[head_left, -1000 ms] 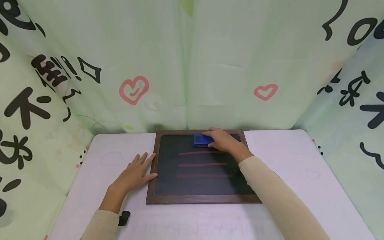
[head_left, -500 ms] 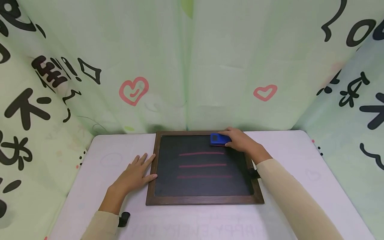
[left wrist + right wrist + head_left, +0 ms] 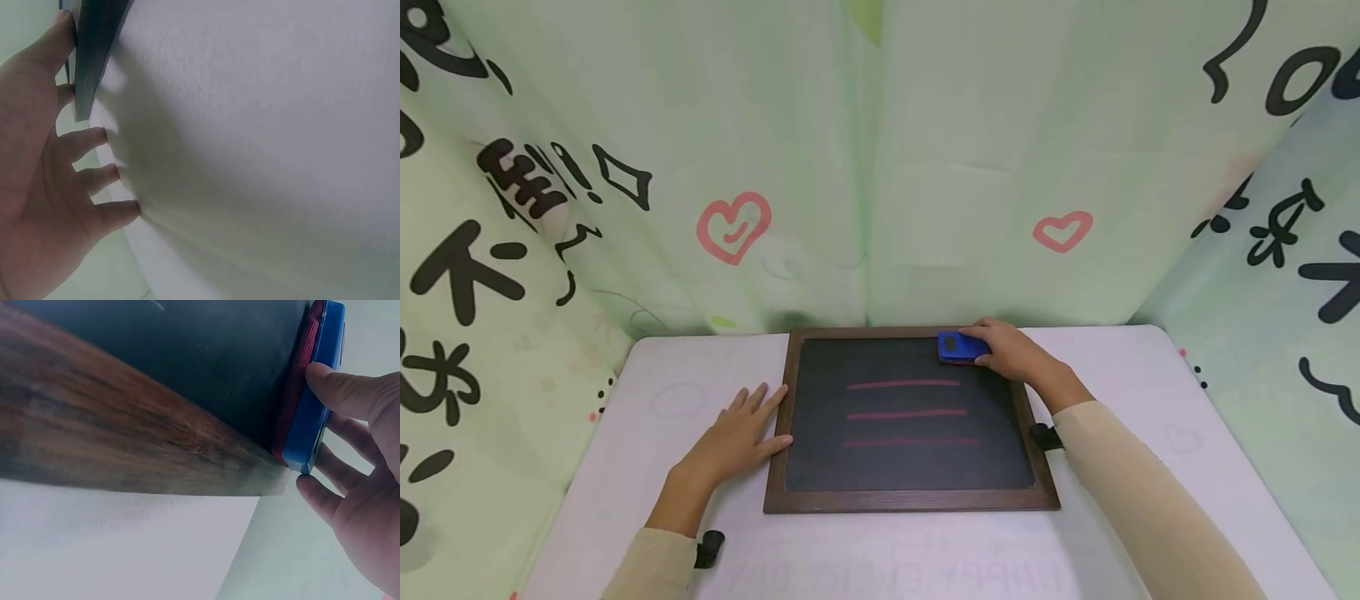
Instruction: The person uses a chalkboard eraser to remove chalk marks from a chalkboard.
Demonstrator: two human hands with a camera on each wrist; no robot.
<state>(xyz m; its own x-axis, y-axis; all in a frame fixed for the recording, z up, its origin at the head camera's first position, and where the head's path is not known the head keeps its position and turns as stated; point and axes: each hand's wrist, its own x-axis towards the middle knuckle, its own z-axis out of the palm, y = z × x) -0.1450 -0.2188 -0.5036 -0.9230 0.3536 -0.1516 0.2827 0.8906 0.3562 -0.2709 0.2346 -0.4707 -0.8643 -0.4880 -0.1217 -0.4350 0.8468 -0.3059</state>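
Observation:
A blackboard (image 3: 880, 467) in a brown wooden frame lies on the white table, with three pink chalk lines (image 3: 904, 414) across its middle. My right hand (image 3: 1015, 354) grips a blue blackboard eraser (image 3: 951, 347) by its sides at the board's top right corner. In the right wrist view, the red felt side of the eraser (image 3: 300, 381) faces the black surface, and my thumb presses its edge. My left hand (image 3: 733, 437) has its fingers spread, with thumb and index fingertip touching the left side of the frame (image 3: 94, 62). Its other fingertips rest on the table.
The white table (image 3: 1150, 467) extends past the board on both sides and in front. Pale green curtains (image 3: 880, 208) with black writing and pink hearts rise behind and at both sides. A black wrist strap part (image 3: 710, 549) shows at the left sleeve, another (image 3: 1047, 437) at the right.
My right hand has slid the eraser to the right along the board's top edge, ending at the top right corner. The left hand has stayed in place.

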